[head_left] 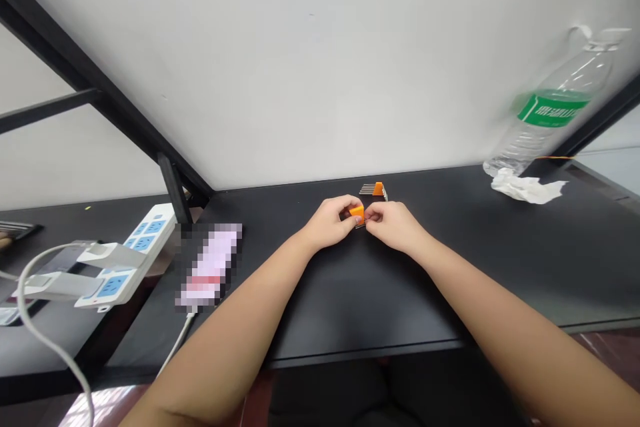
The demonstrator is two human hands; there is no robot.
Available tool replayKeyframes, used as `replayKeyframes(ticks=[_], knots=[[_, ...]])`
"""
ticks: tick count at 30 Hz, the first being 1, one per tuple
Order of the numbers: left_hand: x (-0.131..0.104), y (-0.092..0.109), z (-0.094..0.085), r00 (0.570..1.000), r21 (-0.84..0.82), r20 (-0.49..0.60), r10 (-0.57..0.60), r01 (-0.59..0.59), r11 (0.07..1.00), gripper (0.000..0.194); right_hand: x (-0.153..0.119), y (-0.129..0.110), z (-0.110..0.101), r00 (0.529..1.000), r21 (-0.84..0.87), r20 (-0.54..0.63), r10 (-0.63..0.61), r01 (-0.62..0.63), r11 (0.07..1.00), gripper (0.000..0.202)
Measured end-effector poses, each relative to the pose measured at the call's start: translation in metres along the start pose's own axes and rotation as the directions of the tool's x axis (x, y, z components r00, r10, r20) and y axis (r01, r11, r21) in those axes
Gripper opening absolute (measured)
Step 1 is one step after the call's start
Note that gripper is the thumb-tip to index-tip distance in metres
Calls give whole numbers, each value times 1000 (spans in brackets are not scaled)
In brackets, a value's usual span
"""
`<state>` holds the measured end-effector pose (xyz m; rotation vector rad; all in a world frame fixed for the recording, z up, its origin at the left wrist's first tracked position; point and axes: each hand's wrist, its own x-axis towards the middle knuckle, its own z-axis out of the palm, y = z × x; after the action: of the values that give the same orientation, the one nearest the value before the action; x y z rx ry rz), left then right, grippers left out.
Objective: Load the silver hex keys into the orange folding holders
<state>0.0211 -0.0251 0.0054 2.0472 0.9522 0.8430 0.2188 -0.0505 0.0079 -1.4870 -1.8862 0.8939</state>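
Just above the black table [370, 307], my left hand [333, 220] is closed on a small orange piece [357, 212], pinched between thumb and fingers. My right hand [393, 225] is closed too, its fingertips together at the right side of that piece; what they hold, if anything, is too small to make out. Thin metal shows under the piece, between the two hands. Behind my hands, near the wall, lies a second orange piece [379, 189] with several thin metal prongs pointing left.
A blurred-out phone [213, 267] with a white cable lies left of my left arm. Farther left is a power strip [143, 250] with plugs. A clear bottle [555, 107] and crumpled tissue [527, 188] are at the right, by the white wall [325, 67].
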Motion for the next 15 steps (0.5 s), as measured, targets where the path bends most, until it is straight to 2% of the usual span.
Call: replayKeyframes(ticks=[3, 6, 12, 15], knots=[[0, 0, 0, 1000, -3, 5, -11, 11, 1000, 14, -2, -3, -2, 1000, -75, -21, -22, 20, 997, 11], [0, 0, 0, 1000, -14, 2, -24, 24, 1000, 15, -3, -4, -3, 1000, -60, -20, -1, 0, 998, 12], [0, -4, -2, 998, -17, 34, -53, 54, 998, 15, 2, 2, -4, 987, 128, 67, 144, -152, 980, 11], [0, -6, -5, 995, -58, 30, -98, 99, 993, 17, 4, 7, -7, 981, 213, 90, 170, -186, 959, 11]])
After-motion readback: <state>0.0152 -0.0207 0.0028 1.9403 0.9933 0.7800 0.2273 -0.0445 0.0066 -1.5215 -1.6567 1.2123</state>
